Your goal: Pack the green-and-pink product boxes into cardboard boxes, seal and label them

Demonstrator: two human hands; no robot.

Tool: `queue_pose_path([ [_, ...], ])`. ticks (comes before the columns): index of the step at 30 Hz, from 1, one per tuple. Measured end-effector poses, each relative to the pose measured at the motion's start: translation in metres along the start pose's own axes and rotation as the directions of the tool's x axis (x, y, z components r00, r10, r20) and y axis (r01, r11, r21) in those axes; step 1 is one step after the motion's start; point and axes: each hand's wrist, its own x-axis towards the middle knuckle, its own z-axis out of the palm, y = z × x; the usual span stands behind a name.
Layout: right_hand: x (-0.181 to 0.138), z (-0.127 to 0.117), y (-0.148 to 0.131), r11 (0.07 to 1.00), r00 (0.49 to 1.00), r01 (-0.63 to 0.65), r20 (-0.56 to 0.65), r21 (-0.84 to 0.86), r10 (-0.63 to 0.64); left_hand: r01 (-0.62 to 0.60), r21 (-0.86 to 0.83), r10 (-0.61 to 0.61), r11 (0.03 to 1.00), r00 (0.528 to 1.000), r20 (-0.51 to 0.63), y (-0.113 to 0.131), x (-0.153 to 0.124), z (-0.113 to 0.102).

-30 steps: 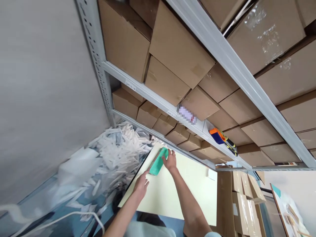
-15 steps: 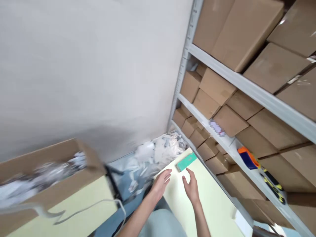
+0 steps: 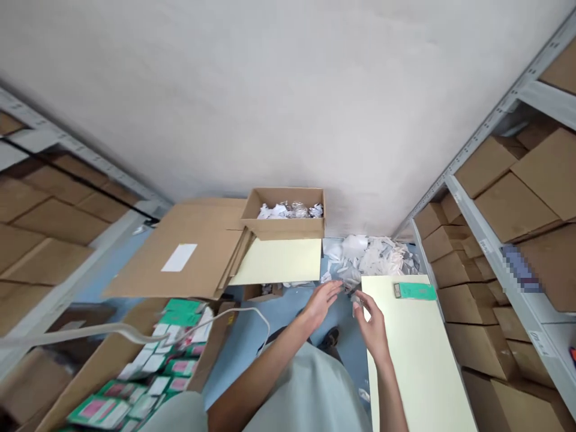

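My left hand hangs in the air over the blue floor, its fingers stretched out and nothing in it. Just right of it, by the near-left corner of the pale yellow tabletop, is my right hand. Its thumb and fingers come together around a small pale, see-through scrap, too blurred to name surely. A green narrow box lies at the tabletop's far end, apart from both hands. Straight ahead, a cardboard box holds crumpled white paper and clear plastic.
White scraps cover the floor by the wall. Flattened cardboard lies at left, above an open carton of green and white packets. A white cable crosses the left side. Shelves with cartons stand on both sides.
My view has swung left, bringing the wastepaper box and the packet carton into full view. My hands have left the green box; the right fingers have drawn together around a small scrap.
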Motion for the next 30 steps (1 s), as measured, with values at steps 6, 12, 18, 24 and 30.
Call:
queue_pose_path([
  [6,0.005,0.038,-0.012,0.999,0.991,0.025,0.134,0.038,-0.030,-0.101,-0.121,0.090,0.987,0.991,-0.096,0.027,-0.020,-0.053],
  [12,0.009,0.129,-0.034,0.996,0.947,0.045,0.316,0.074,-0.067,-0.204,-0.242,0.145,0.949,0.960,-0.240,0.063,-0.039,-0.137],
  [18,0.000,0.248,-0.067,0.993,0.882,0.076,0.458,0.093,-0.111,-0.322,-0.374,0.192,0.870,0.919,-0.346,0.123,-0.056,-0.241],
  [24,-0.001,0.376,-0.074,0.999,0.794,0.040,0.606,0.022,-0.046,-0.469,-0.485,0.208,0.738,0.842,-0.498,0.182,-0.078,-0.373],
  [30,0.009,0.490,-0.056,0.973,0.748,-0.093,0.630,-0.210,0.208,-0.445,-0.550,0.029,0.707,0.795,-0.606,0.200,-0.077,-0.472],
])
